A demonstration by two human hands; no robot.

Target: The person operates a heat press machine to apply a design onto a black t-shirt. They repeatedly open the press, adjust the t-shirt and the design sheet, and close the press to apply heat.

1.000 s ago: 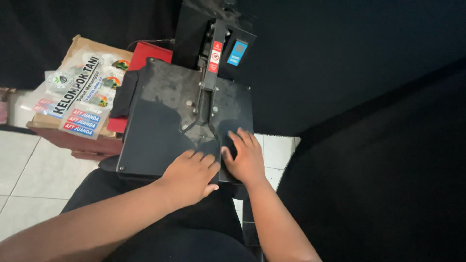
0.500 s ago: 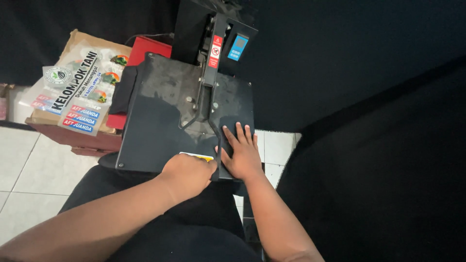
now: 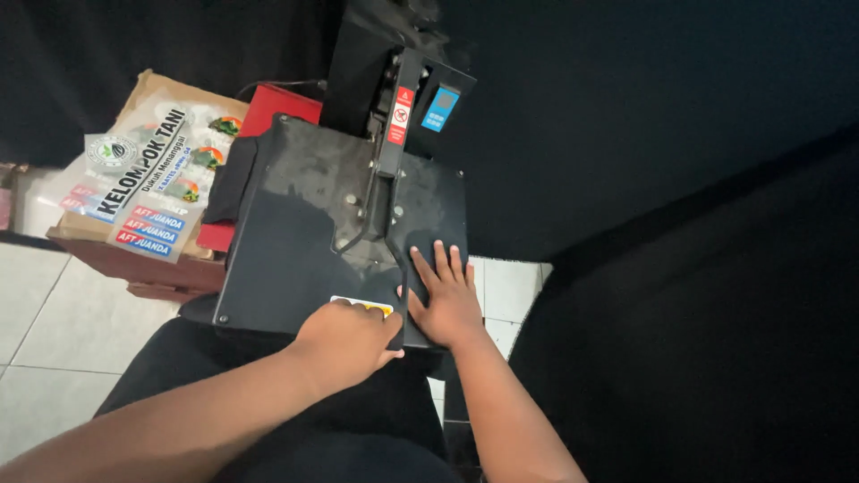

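Black metal heat press is sitting low in front of the person, its flat top plate scuffed and dusty. Left hand is resting at the plate's near edge, fingers curled down over the rim beside a small yellow label; whether anything is pinched under them cannot be told. Right hand is lying flat on the plate's near right corner, fingers spread and straight, gripping nothing. Lever arm is rising from the plate's middle toward its far side. Cardboard box with printed sheets is standing just left of the press, a red block between them.

Judgement: press looks heavy, stiff and non-slippery; plate possibly hot. Best hold is probably the near rim or the lever, not the plate face.
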